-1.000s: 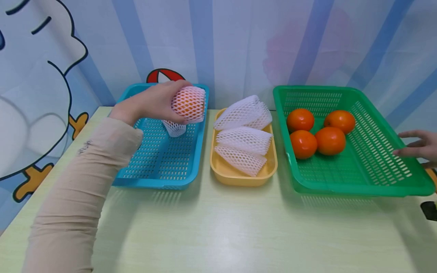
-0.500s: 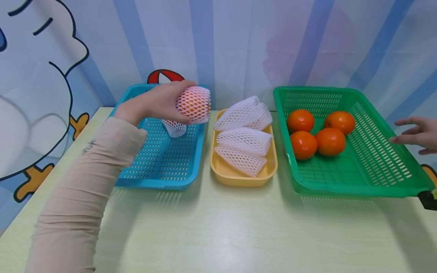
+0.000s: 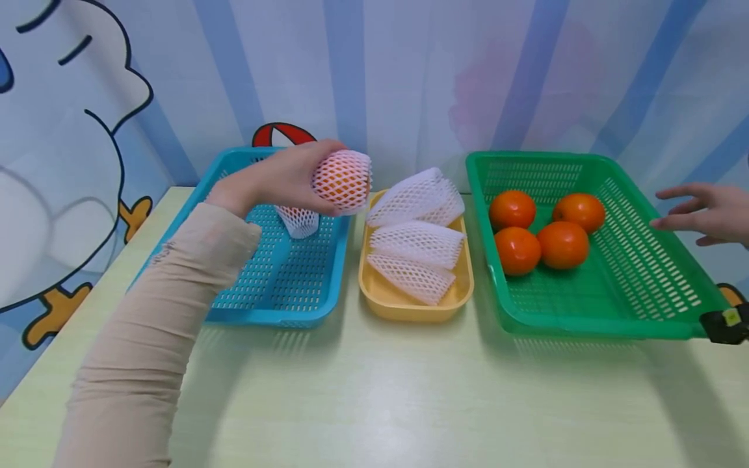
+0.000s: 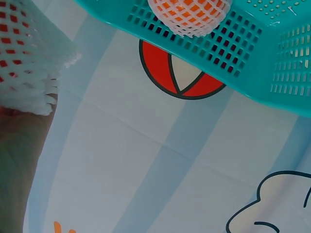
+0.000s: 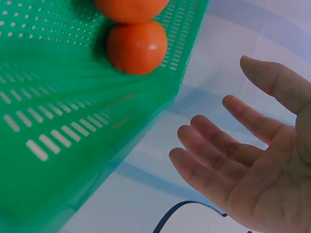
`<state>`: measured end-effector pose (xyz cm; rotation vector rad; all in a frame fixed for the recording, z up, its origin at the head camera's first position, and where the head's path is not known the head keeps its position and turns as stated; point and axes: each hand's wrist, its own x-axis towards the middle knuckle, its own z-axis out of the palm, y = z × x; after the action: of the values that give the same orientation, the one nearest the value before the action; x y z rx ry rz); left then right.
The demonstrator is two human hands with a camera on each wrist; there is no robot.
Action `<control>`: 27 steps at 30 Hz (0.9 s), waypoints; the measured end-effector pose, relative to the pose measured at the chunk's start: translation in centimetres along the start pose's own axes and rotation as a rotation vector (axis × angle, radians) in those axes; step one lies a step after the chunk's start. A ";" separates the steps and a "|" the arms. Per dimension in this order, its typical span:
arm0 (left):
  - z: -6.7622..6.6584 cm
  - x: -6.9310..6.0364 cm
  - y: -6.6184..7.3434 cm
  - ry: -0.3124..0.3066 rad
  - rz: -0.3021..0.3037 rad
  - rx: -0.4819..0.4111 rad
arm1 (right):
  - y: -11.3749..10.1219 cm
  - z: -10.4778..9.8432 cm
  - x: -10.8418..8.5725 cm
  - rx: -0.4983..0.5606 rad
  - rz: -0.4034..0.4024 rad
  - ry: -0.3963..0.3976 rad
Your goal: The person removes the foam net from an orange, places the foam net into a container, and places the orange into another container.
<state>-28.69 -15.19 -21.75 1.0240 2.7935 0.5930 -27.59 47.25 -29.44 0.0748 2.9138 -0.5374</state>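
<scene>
My left hand (image 3: 292, 177) grips an orange fruit in a white foam net (image 3: 342, 182) above the right edge of the blue basket (image 3: 275, 318). In the left wrist view, the held netted fruit (image 4: 24, 63) shows at the left edge. Another netted fruit (image 4: 189, 14) lies in the blue basket, partly hidden by my hand in the head view. My right hand (image 3: 710, 211), empty with fingers spread, is at the right side of the green basket (image 3: 608, 328). The right wrist view shows this hand (image 5: 257, 165) apart from the basket.
Between the baskets stands a yellow tray (image 3: 417, 312) with several white foam nets (image 3: 417, 244). Several orange fruits (image 3: 563, 245) lie at the left of the green basket. A patterned curtain (image 3: 409, 78) hangs behind. A black object (image 3: 725, 325) is at the right edge.
My left hand has moved slightly right with the netted fruit, from over the blue basket toward the yellow tray. My right hand has risen and shifted a little left.
</scene>
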 end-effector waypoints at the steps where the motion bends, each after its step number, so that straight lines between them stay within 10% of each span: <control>1: 0.0 0.1 0.1 0.003 0.005 -0.003 | -1.0 -0.1 -0.5 0.016 -0.009 -0.004; 15: 0.3 0.8 1.1 0.025 0.034 0.000 | -11.0 -1.4 -4.3 0.115 -0.074 -0.107; 27: 0.5 1.7 2.0 0.010 0.024 0.023 | -15.0 -1.5 -4.2 0.147 -0.130 -0.158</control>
<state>-28.70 -12.60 -21.33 1.0629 2.8064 0.5718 -24.94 33.74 -22.10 -0.1325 2.7350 -0.7428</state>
